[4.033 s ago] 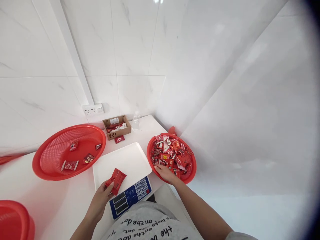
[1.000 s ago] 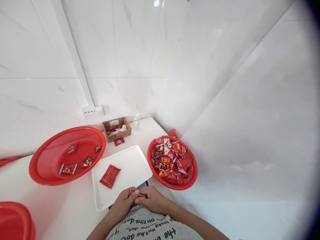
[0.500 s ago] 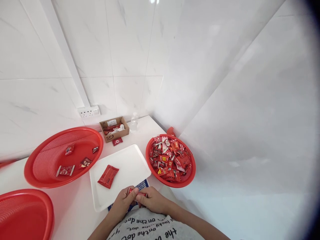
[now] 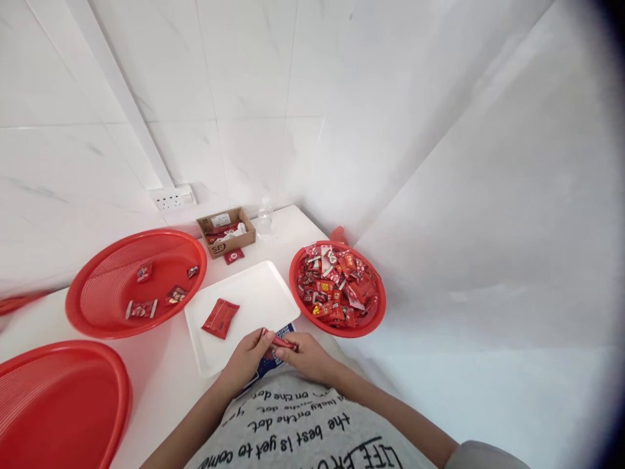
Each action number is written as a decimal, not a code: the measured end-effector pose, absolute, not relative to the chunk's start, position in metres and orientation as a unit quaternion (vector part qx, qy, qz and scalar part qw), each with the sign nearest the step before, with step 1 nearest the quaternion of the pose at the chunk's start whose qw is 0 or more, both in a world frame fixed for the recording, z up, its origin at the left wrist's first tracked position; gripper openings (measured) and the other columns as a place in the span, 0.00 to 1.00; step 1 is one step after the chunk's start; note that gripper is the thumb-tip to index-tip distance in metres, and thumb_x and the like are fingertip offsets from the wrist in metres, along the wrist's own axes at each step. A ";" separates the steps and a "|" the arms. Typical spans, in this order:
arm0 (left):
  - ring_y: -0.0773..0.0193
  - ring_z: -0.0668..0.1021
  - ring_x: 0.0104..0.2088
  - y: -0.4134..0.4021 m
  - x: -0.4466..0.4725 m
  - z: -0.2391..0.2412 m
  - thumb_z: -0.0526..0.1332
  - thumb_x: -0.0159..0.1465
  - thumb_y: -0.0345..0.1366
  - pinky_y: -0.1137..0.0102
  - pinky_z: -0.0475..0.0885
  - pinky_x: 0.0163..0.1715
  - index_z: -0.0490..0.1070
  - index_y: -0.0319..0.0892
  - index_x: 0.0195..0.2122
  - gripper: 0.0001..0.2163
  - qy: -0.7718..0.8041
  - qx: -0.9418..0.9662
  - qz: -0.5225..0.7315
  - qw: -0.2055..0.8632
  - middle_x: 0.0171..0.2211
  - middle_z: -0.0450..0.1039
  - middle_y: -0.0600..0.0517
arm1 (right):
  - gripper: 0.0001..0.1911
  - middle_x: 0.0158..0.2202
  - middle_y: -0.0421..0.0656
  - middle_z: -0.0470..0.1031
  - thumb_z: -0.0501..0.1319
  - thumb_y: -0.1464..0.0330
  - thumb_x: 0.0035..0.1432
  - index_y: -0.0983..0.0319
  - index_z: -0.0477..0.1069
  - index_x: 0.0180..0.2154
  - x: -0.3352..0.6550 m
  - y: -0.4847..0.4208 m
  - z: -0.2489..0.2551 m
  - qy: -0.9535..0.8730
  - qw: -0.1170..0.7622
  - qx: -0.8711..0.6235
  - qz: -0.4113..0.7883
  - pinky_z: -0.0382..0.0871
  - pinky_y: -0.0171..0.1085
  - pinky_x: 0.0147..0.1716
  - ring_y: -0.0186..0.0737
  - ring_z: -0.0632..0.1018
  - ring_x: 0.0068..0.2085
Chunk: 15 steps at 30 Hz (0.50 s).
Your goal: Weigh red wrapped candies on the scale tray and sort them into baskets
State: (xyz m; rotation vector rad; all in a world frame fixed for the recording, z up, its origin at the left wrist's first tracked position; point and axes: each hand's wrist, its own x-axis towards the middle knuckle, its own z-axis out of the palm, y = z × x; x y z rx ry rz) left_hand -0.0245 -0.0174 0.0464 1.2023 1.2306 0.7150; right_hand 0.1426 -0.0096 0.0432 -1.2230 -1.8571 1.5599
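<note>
Close to my body, my left hand [image 4: 252, 355] and my right hand [image 4: 305, 355] both grip a small red candy packet [image 4: 279, 341], pinched between thumbs and fingers. Part of the packet is hidden by the fingers. Just beyond them lies a white tray [image 4: 263, 293] with one larger red packet [image 4: 221, 318] on its left side. Under my hands, a blue printed sheet or bag [image 4: 266, 369] sticks out beside the tray. To the right of the tray, a red basket [image 4: 379, 312] is heaped with small red wrapped candies [image 4: 336, 286].
On the left, a red basket [image 4: 81, 312] holds several packets, and another red basket [image 4: 120, 391] stands nearer me. Behind the tray are a cardboard box [image 4: 239, 244] with packets inside, a red packet [image 4: 234, 256] and a clear bottle [image 4: 264, 220]. A white wall [image 4: 463, 228] rises on the right.
The view has tilted down, so things on the table sit higher in the picture. Both hands keep hold of the packet, which shows a little more between them.
</note>
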 end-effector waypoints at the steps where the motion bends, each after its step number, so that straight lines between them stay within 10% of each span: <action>1: 0.65 0.70 0.29 -0.017 -0.026 0.049 0.51 0.60 0.50 0.69 0.65 0.33 0.67 0.41 0.28 0.17 0.518 0.516 0.319 0.603 0.25 0.68 0.55 | 0.26 0.24 0.38 0.68 0.52 0.46 0.50 0.62 0.70 0.29 0.143 -0.008 0.043 -0.653 0.216 -0.432 0.584 0.60 0.32 0.28 0.33 0.68 0.26; 6: 0.63 0.74 0.32 -0.017 -0.035 0.061 0.52 0.61 0.47 0.65 0.68 0.38 0.64 0.42 0.38 0.14 0.430 0.499 0.338 0.672 0.28 0.71 0.53 | 0.33 0.25 0.40 0.69 0.42 0.42 0.52 0.63 0.68 0.29 0.140 -0.005 0.044 -0.533 0.200 -0.423 0.705 0.60 0.33 0.26 0.33 0.69 0.26; 15: 0.66 0.71 0.35 -0.021 -0.037 0.055 0.57 0.58 0.45 0.70 0.66 0.37 0.62 0.42 0.43 0.15 0.458 0.482 0.376 0.645 0.34 0.67 0.54 | 0.23 0.19 0.35 0.65 0.58 0.48 0.47 0.62 0.61 0.24 0.137 0.001 0.052 -0.544 0.211 -0.445 0.679 0.56 0.31 0.25 0.30 0.65 0.23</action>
